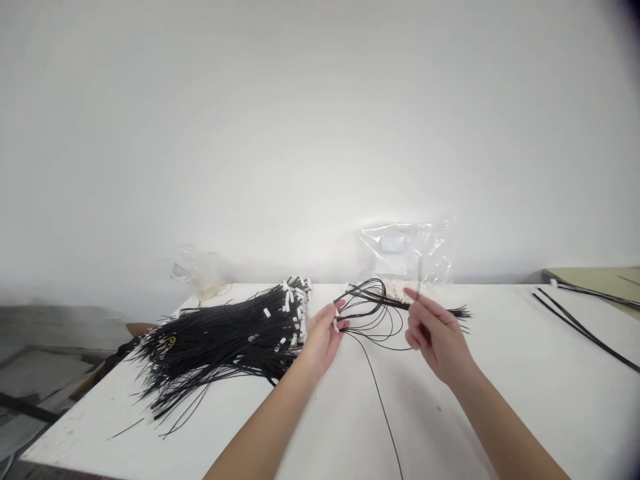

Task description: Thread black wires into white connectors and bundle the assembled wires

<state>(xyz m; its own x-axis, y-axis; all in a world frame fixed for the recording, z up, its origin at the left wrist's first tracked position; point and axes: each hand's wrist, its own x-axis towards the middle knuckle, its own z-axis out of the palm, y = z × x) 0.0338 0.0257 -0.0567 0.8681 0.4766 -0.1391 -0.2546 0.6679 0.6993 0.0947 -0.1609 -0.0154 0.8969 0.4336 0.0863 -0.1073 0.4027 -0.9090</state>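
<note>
Forearms [267,417] cropped below; left hand [320,339] partly hides white connector [337,325].

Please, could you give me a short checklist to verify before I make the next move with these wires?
1. Left grip on white connector: ok, held between the fingers.
2. Right grip holding a wire: cannot tell, blurred at the fingertips.
3. Wires at left grip straight: not ok, several curve in loops.
4. Long wire fully in view: not ok, leaves the picture's bottom.
5. Pile away from right grip: ok, lies left of both grips.
</note>
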